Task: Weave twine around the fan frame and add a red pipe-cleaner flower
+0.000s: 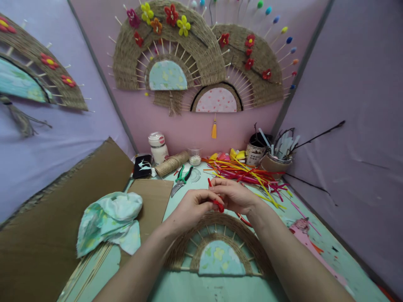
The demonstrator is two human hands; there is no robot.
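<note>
Both hands meet above the top of a woven twine fan lying on the table. My left hand pinches a curled red pipe cleaner between thumb and fingers. Close against it, my right hand has its fingers closed on the same pipe cleaner, whose straight end sticks up by the fingertips. The bent part looks looped, but fingers hide some of it. Below, the fan has a half-round floral cloth centre with sticks fanning out, and my right forearm covers its right side.
Loose pipe cleaners lie behind my right hand. Green-handled pruning shears, a twine roll and a white bottle stand or lie farther back. Floral cloth rests on cardboard at left. A pot with twigs is back right.
</note>
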